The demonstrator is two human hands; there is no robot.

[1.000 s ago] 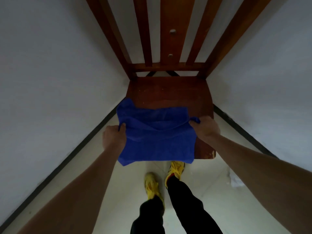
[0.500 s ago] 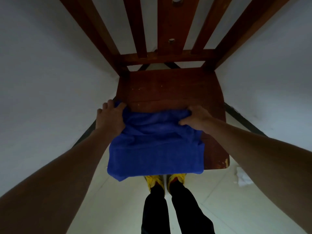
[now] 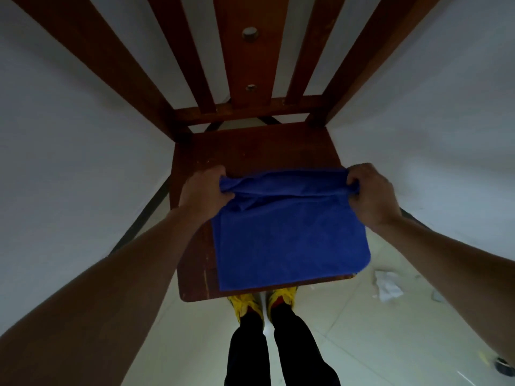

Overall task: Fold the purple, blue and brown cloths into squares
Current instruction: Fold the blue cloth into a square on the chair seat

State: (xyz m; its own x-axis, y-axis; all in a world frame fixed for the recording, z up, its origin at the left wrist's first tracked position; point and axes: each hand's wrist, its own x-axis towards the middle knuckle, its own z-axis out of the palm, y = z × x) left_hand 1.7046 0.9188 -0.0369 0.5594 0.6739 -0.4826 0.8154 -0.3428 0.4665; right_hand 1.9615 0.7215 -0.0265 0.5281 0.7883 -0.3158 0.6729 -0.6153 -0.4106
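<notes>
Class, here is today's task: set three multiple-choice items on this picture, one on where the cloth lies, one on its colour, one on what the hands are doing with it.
1. Where does the cloth lie?
A on the floor
B on the wooden chair seat
C over the chair back

2. What colour is it?
A purple
B brown
C blue

3. What are the left hand and right hand doing?
A each holds one end of the cloth's far edge in its grip
B both lie flat on the seat
C both hang idle

Key: 1 B, it lies spread on the seat; 2 C, it is plainly blue; 3 A, fingers curl round the bunched far edge at both ends.
</notes>
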